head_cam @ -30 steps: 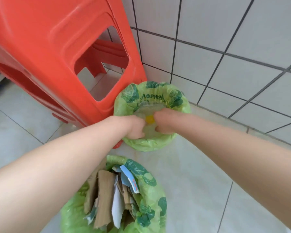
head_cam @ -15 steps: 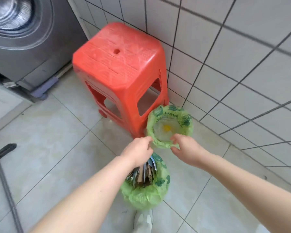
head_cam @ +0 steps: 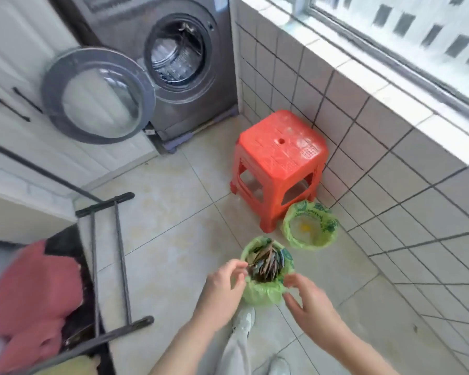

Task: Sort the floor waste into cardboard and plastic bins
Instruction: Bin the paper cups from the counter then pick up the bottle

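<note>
One head-worn view, high and angled down

It looks forward and down from standing height at the tiled floor [head_cam: 173, 239], with the red stool [head_cam: 279, 161] ahead at mid-frame and the washing machine [head_cam: 173, 63] beyond it, farther off.

Glossy plastic stool [head_cam: 280, 158], tiled floor [head_cam: 173, 226]

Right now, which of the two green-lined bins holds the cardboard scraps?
The nearer bin, between the left hand and right hand; the other bin stands beside the stool.
</note>
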{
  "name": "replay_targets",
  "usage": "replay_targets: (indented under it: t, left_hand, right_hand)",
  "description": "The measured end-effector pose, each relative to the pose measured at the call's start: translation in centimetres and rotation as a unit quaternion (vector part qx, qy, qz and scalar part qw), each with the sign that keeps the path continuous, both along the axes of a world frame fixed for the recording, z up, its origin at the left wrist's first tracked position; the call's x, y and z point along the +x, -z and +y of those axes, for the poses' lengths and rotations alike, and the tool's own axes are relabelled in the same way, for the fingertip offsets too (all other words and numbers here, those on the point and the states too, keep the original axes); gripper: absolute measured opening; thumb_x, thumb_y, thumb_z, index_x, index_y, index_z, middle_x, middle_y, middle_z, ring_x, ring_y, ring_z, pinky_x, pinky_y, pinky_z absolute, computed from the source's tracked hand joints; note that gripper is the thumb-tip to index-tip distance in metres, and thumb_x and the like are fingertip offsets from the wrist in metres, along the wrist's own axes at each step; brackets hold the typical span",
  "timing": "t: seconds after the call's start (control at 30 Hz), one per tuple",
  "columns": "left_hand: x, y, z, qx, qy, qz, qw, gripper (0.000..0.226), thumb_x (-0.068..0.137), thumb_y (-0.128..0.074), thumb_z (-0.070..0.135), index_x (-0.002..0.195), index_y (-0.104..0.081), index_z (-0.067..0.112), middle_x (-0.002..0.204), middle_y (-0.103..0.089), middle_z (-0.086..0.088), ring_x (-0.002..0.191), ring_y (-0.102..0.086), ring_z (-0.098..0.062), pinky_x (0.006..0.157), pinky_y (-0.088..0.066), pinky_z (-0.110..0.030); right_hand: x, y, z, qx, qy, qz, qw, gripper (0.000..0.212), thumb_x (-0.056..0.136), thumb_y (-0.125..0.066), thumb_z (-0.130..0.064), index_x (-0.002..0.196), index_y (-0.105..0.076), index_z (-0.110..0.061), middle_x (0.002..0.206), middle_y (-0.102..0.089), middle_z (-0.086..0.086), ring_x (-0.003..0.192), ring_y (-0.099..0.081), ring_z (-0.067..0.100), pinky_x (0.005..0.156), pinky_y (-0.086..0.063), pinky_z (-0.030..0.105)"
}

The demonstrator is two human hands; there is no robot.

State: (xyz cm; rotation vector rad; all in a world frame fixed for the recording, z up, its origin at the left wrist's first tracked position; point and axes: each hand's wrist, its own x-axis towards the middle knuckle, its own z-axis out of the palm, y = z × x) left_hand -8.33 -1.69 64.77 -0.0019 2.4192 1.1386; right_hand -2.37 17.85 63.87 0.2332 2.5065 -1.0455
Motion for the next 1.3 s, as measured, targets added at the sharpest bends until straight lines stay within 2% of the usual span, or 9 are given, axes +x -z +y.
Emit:
replay_targets:
  t: [0.13,0.3,0.5,0.67,0.8,0.9,1.1,1.23,1.3]
  left_hand:
    - [4.3,-5.4,-4.4,0.007,-0.118,0.031,0.992,0.034,0.088,-0.058,0.011,0.086,-0.056,0.044,0.085,-0.07,0.018,0.083,-0.064,0.006,0.082,-0.052,-0.021]
    - [8.3,-10.0,-8.9,0.038,-0.253,0.042,0.966,0.027,0.091,-0.056,0.009,0.089,-0.059,0.036,0.083,-0.072,0.014,0.084,-0.066,0.003,0.074,-0.051,-0.015]
    - [7.5,-12.6,-15.7,0.016,-0.31,0.038,0.95,0.018,0.091,-0.055,0.01,0.093,-0.063,0.026,0.078,-0.071,0.019,0.078,-0.065,0.004,0.069,-0.048,-0.013]
    - [1.2,-15.1,-22.6,0.006,-0.325,0.054,0.944,0.02,0.088,-0.057,0.009,0.091,-0.061,0.028,0.078,-0.071,0.02,0.071,-0.064,-0.001,0.065,-0.049,-0.023]
    - [-5.5,-18.3,-28.0,-0.008,-0.323,0.102,0.941,0.019,0.087,-0.058,0.009,0.088,-0.063,0.027,0.076,-0.071,0.019,0.082,-0.067,-0.003,0.077,-0.052,-0.025]
    - [-10.8,-20.6,-31.4,-0.007,-0.32,0.13,0.938,0.014,0.088,-0.058,0.011,0.091,-0.064,0.024,0.075,-0.071,0.016,0.081,-0.066,-0.002,0.078,-0.053,-0.027]
    - [-21.0,-24.2,-35.9,0.012,-0.332,0.196,0.923,0.021,0.085,-0.057,0.009,0.089,-0.059,0.03,0.079,-0.07,0.012,0.083,-0.066,-0.008,0.077,-0.05,-0.026]
    - [-27.2,-25.2,-37.9,0.025,-0.34,0.222,0.913,0.018,0.086,-0.057,0.01,0.093,-0.061,0.026,0.08,-0.07,0.01,0.082,-0.065,-0.006,0.074,-0.05,-0.023]
    - [-30.4,-25.3,-38.6,0.031,-0.346,0.23,0.909,0.018,0.086,-0.056,0.011,0.094,-0.062,0.026,0.08,-0.07,0.009,0.079,-0.064,-0.006,0.07,-0.05,-0.021]
  right_hand:
    - [0.8,-5.7,-3.2,-0.033,0.005,0.019,0.999,0.03,0.094,-0.052,-0.024,0.124,-0.052,-0.027,0.116,-0.058,-0.016,0.11,-0.053,0.001,0.099,-0.044,0.026]
    - [-0.5,-11.7,-6.8,-0.056,-0.009,0.033,0.998,0.028,0.093,-0.055,-0.017,0.12,-0.057,-0.021,0.109,-0.064,-0.011,0.104,-0.059,0.006,0.094,-0.049,0.029]
    - [-5.4,-15.8,-12.9,-0.049,-0.068,0.046,0.995,0.026,0.092,-0.057,-0.019,0.118,-0.057,-0.021,0.103,-0.067,-0.011,0.102,-0.062,0.005,0.088,-0.05,0.03]
    - [-12.4,-19.0,-20.1,-0.055,-0.105,0.077,0.99,0.027,0.093,-0.056,-0.021,0.12,-0.057,-0.021,0.103,-0.065,-0.012,0.102,-0.061,0.004,0.092,-0.047,0.026]
    - [-18.7,-21.1,-25.8,-0.06,-0.113,0.107,0.986,0.028,0.092,-0.058,-0.018,0.12,-0.058,-0.016,0.103,-0.066,-0.007,0.102,-0.062,0.01,0.092,-0.048,0.029]
    - [-23.1,-22.5,-29.3,-0.073,-0.098,0.119,0.985,0.028,0.092,-0.058,-0.018,0.119,-0.057,-0.017,0.102,-0.067,-0.007,0.103,-0.062,0.012,0.09,-0.049,0.031]
    - [-31.4,-25.0,-34.5,-0.116,-0.075,0.131,0.982,0.026,0.093,-0.055,-0.017,0.119,-0.057,-0.02,0.103,-0.066,-0.006,0.103,-0.061,0.008,0.087,-0.049,0.028]
    - [-37.6,-26.3,-36.8,-0.133,-0.062,0.158,0.976,0.026,0.093,-0.055,-0.015,0.118,-0.057,-0.019,0.1,-0.066,-0.007,0.097,-0.061,0.003,0.08,-0.046,0.015]
    - [-41.0,-26.9,-37.6,-0.141,-0.056,0.17,0.974,0.025,0.093,-0.056,-0.016,0.117,-0.057,-0.021,0.097,-0.065,-0.011,0.094,-0.06,-0.001,0.08,-0.045,0.016]
